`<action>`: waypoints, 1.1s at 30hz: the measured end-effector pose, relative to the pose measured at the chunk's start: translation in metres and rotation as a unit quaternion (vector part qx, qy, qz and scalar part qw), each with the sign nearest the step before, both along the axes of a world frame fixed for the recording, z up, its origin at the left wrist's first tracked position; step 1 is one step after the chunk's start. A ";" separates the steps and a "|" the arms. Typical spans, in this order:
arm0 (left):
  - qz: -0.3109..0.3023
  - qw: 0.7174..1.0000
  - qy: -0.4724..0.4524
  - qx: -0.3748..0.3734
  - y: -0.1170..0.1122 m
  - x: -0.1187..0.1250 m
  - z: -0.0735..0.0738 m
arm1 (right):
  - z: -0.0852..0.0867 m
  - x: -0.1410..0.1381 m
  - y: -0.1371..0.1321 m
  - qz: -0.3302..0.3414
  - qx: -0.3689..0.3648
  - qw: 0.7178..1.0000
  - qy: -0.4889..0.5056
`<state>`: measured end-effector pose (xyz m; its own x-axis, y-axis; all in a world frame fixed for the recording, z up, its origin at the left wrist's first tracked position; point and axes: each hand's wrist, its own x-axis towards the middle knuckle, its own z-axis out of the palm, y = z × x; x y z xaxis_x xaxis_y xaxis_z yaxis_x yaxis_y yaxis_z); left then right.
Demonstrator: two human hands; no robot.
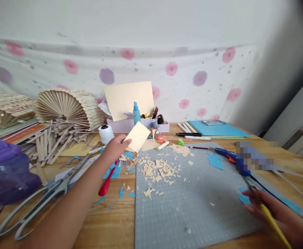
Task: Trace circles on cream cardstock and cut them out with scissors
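Observation:
My left hand [118, 143] pinches a small cream card [138, 136] by its left edge, held above the far end of the grey cutting mat [167, 214]. At the lower right, my right hand [273, 211] is closed round a slim tool with a yellow handle [273, 221] and a thin dark metal end; blur hides its exact kind. A blue glue gun [225, 154] lies just beyond the right hand. Cream paper scraps [159, 171] are scattered over the mat below the card. A blue paper scrap [244, 197] rests beside my right fingers.
Large scissors [63, 188] and a red-handled tool [106, 185] lie left of the mat. Further left stand a purple container [11, 173] and a fan-shaped wooden stick craft [68, 107]. A blue bottle [136, 114] and a white spool [106, 135] stand behind.

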<state>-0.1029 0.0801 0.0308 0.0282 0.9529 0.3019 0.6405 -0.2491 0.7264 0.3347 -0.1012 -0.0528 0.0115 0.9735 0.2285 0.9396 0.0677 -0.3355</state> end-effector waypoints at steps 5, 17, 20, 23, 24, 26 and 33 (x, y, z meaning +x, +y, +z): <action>0.001 0.990 -0.141 0.026 -0.019 -0.015 -0.007 | 0.007 -0.024 0.038 0.037 -0.067 0.996 -0.039; -0.031 0.969 -0.243 -0.025 -0.034 -0.012 -0.018 | 0.062 -0.043 0.122 0.180 -0.107 0.977 -0.042; -0.035 0.971 -0.235 -0.032 -0.034 -0.013 -0.018 | 0.076 -0.060 0.158 0.173 -0.069 0.981 -0.056; -0.018 0.971 -0.239 -0.022 -0.034 -0.018 -0.019 | 0.076 -0.098 0.196 0.203 -0.043 0.975 -0.079; -0.016 0.970 -0.243 -0.022 -0.033 -0.019 -0.018 | 0.072 -0.113 0.208 0.222 -0.038 0.970 -0.088; -0.026 0.968 -0.249 -0.034 -0.032 -0.021 -0.017 | 0.060 -0.143 0.228 0.238 -0.023 0.965 -0.104; -0.077 0.961 -0.249 -0.092 -0.034 -0.020 -0.011 | 0.057 -0.166 0.248 0.212 -0.017 0.971 -0.107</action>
